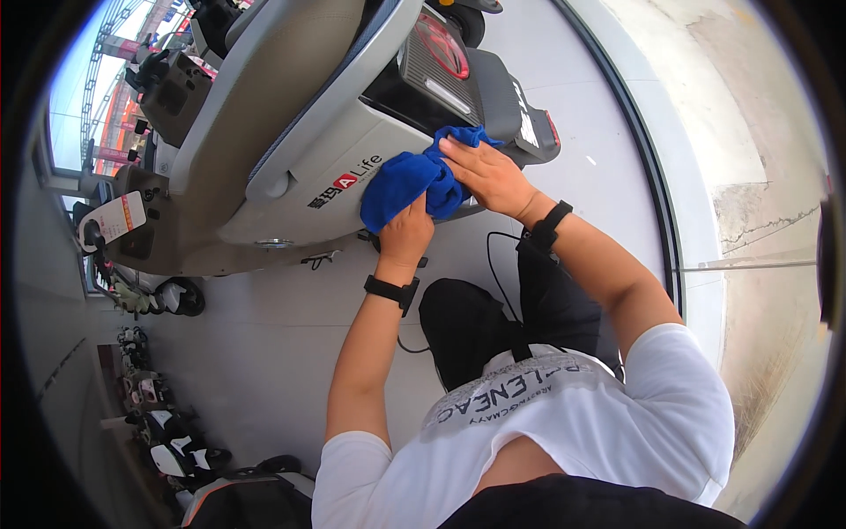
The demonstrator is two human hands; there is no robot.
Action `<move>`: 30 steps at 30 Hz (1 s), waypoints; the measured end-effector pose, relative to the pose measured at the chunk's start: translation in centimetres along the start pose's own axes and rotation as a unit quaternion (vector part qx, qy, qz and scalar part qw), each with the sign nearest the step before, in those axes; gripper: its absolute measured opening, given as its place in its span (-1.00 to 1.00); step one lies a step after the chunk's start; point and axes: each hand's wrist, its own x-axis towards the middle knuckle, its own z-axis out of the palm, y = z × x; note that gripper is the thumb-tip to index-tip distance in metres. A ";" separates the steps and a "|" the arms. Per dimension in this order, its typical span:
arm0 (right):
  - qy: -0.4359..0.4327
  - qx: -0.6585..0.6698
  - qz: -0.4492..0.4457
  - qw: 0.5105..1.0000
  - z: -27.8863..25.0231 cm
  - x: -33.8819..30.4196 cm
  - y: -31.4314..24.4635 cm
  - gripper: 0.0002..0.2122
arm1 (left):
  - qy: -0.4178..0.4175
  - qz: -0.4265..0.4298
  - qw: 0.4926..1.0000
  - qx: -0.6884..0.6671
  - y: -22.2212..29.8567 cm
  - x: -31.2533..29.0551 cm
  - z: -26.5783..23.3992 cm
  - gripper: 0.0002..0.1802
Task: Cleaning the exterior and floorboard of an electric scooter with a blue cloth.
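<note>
A bunched blue cloth (397, 187) lies against the rear side panel of a white and grey electric scooter (326, 145). My left hand (407, 231) grips the cloth from below, with its fingers partly tucked into the folds. Higher and to the right, my right hand (487, 176) presses on the cloth, its fingers stretched out over the fabric close to the scooter's dark rear end. The red tail light (443, 46) shows just above the hands. The scooter's brown seat (264, 88) runs up and to the left.
A paper tag (119, 220) hangs at the scooter's handlebar end on the left. More scooters (167, 432) stand in a row at the lower left. A dark-framed glass edge (652, 176) curves along the right. Beneath me is a light tiled floor (273, 370).
</note>
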 end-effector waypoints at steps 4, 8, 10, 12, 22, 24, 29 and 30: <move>0.011 -0.005 -0.057 0.998 -2.4 5.0 0.0 -0.49 | 0.017 -0.006 0.999 0.030 -0.6 1.8 -2.6 -0.39; 0.046 0.028 -0.105 0.993 -3.4 10.7 1.0 -0.52 | 0.057 -0.040 0.998 -0.010 -1.3 5.1 -5.6 -0.34; 0.069 0.048 -0.121 0.989 -3.7 11.7 2.4 -0.52 | 0.067 -0.033 0.997 -0.015 -1.1 6.7 -6.5 -0.31; 0.071 0.081 -0.158 0.982 -4.2 12.2 3.4 -0.53 | 0.055 -0.012 0.998 -0.019 -0.7 7.9 -7.0 -0.31; 0.129 0.225 -0.186 0.948 -3.1 13.1 6.1 -0.73 | 0.047 0.013 0.999 -0.018 -0.2 9.7 -7.3 -0.32; 0.124 0.244 -0.185 0.944 -2.4 12.8 6.7 -0.70 | 0.028 0.028 0.999 -0.026 -0.2 10.0 -7.2 -0.34; 0.144 0.289 0.003 0.946 -1.3 9.8 7.2 -0.64 | -0.007 0.037 0.999 -0.032 1.2 12.4 -7.5 -0.34; 0.136 0.276 0.080 0.948 -1.1 9.0 7.7 -0.63 | -0.038 0.039 0.998 -0.038 1.6 13.0 -7.5 -0.33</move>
